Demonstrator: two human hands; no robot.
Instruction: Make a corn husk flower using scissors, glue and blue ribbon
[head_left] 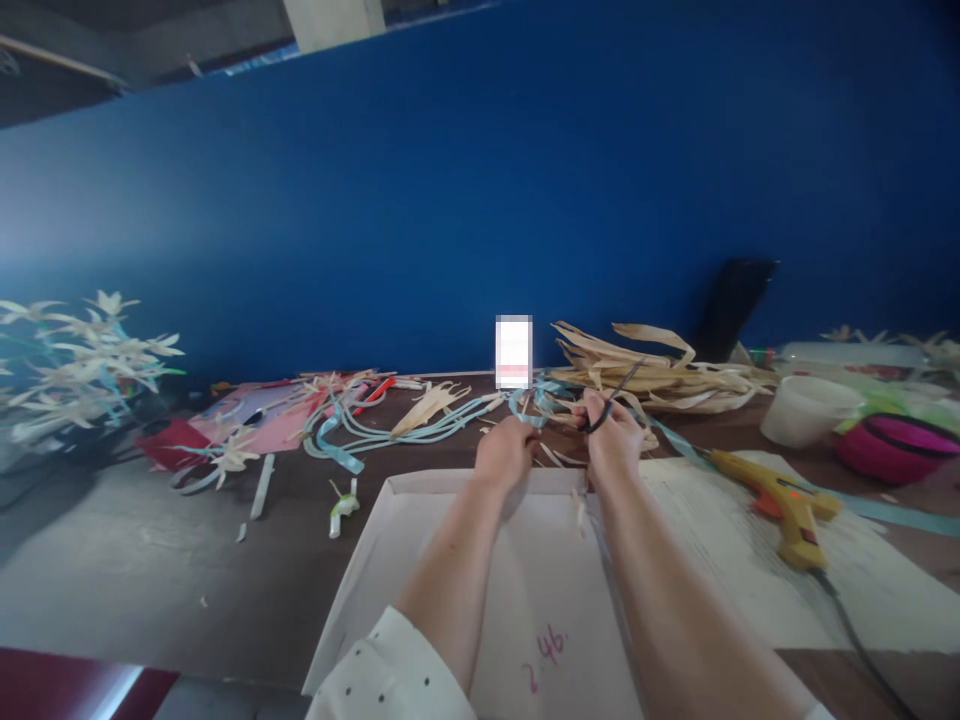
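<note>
My right hand [615, 438] is closed around a pair of dark-handled scissors [627, 382], with the blades pointing up and to the right. My left hand [507, 452] is closed above the far edge of a shallow white box [442, 590]; whatever its fingers pinch is too small to make out. Just beyond the left fingers lie loops of light blue ribbon [551, 390]. A bundle of dried corn husks [675, 385] spreads behind my right hand. Several light blue cords [427, 428] and one loose husk piece [431, 408] rest to the left of my hands.
A yellow glue gun [799, 510] lies on papers [720, 550] at the right, its cable trailing forward. Farther right are a white cup [806, 410] and a pink bowl [896, 448]. Husk flowers [97, 360] stand at the left. A blue partition [450, 200] rises behind the table.
</note>
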